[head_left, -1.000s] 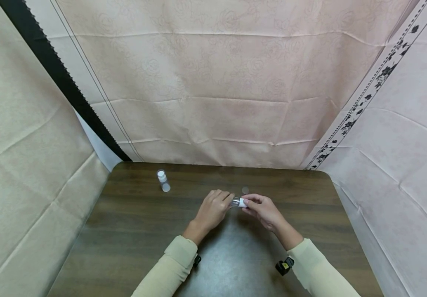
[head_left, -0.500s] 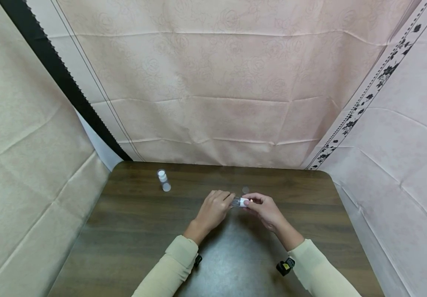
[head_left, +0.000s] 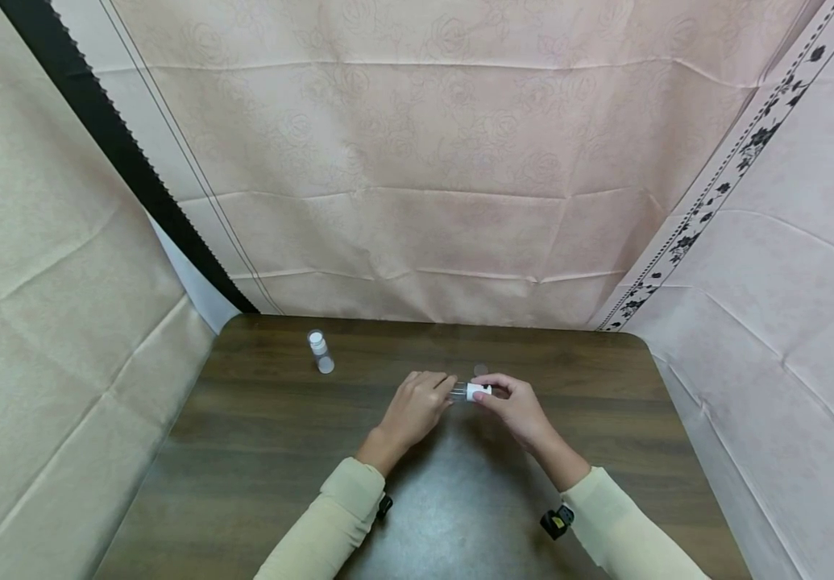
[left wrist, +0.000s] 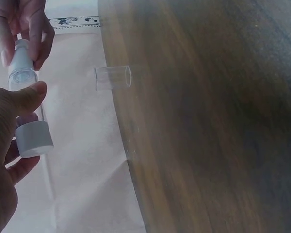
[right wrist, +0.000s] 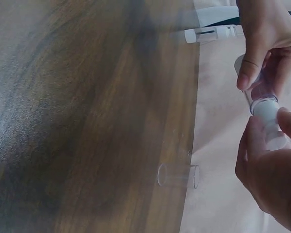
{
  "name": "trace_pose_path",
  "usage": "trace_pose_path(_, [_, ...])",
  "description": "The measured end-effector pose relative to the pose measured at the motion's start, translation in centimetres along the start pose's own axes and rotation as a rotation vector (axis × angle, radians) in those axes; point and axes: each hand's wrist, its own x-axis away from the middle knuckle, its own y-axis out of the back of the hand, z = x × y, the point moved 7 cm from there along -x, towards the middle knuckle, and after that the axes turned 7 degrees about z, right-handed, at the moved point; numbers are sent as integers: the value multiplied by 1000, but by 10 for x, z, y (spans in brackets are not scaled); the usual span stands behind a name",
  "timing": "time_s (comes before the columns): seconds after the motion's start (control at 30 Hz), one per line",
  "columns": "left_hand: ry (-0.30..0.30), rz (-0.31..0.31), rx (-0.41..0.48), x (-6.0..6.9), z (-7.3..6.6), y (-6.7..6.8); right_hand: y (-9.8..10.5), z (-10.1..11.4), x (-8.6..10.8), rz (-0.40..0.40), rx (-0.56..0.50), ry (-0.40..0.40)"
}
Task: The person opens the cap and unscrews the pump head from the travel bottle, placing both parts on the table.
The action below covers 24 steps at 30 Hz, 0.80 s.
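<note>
Clear bottle [head_left: 470, 392], white at both ends
Left grip [head_left: 414, 408] holds its see-through body near the white base [left wrist: 34, 139]; right grip [head_left: 516, 409] pinches the white top [left wrist: 21, 59].

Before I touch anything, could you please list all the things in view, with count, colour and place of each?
held bottle: one, clear with white ends, between both hands
other bottle: one, clear and white, far left of the table
tube: one, transparent, on the table beyond the right hand
table: one, brown, under everything
cloth: count unclear, pinkish, cream and white, behind and beside the table
black strip: one, black, back left
floral strip: one, black on white, back right
wrist cameras: two, black, at the wrists
sleeves: two, cream, on the forearms
left hand: one, bare, gripping the held bottle
right hand: one, bare, pinching its other end
</note>
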Motion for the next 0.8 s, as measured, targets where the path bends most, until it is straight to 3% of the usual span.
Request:
trace_pose_path(0.2, [3, 23, 11, -1, 1, 0, 0, 4, 2, -45, 111, 48])
trace_pose_path(0.4, [12, 53, 24, -1, 3, -1, -1, 13, 5, -75, 218, 164])
trace_pose_path(0.8, [26, 18, 90, 0, 7, 2, -6, 22, 9, -91, 276, 301])
